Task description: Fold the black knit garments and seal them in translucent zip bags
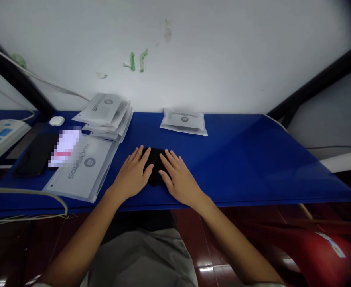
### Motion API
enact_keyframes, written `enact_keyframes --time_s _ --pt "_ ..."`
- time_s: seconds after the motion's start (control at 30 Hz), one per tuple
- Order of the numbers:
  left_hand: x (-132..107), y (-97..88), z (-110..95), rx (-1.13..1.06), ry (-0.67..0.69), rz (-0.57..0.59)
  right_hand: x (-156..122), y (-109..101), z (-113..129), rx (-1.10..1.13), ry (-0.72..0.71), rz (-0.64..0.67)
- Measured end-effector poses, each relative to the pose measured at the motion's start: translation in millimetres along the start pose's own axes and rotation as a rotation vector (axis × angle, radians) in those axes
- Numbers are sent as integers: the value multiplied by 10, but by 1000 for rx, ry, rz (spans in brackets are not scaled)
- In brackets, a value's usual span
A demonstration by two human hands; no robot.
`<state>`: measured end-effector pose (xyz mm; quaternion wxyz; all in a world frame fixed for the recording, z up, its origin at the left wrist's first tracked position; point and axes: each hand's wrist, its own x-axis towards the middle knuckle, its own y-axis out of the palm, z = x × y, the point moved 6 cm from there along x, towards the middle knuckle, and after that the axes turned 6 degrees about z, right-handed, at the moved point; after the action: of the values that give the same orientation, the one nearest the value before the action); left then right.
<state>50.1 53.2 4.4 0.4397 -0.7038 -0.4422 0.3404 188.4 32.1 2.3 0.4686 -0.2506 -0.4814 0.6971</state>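
The left hand (pixel 135 174) and right hand (pixel 180 180) lie flat and unclenched, fingers extended, on a black cloth-like piece (pixel 155 160) beneath and between them on the blue bench (pixel 241 163). Stacked printed pouches (pixel 99 157) lie left of the left hand; a single pouch (pixel 184 120) lies beyond the right hand.

The left forearm (pixel 84 235) and right forearm (pixel 233 243) are bare and reach forward, angling inward toward each other. The left hand (pixel 135 173) and right hand (pixel 180 177) lie palm down, side by side and apart, backs facing up. Their fingers (pixel 137 155) extend forward, slightly spread and loosely straight. The left thumb (pixel 148 172) and right thumb (pixel 166 179) point inward, near each other without touching.
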Motion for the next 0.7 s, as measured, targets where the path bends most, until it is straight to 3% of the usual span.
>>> enact_keyframes --time_s 0.17,0.7 --pt "-14 73 47 10 -28 -5 4 49 -29 -50 3 37" --pt "-76 115 73 -10 10 -123 -11 65 -47 -31 -6 -16"
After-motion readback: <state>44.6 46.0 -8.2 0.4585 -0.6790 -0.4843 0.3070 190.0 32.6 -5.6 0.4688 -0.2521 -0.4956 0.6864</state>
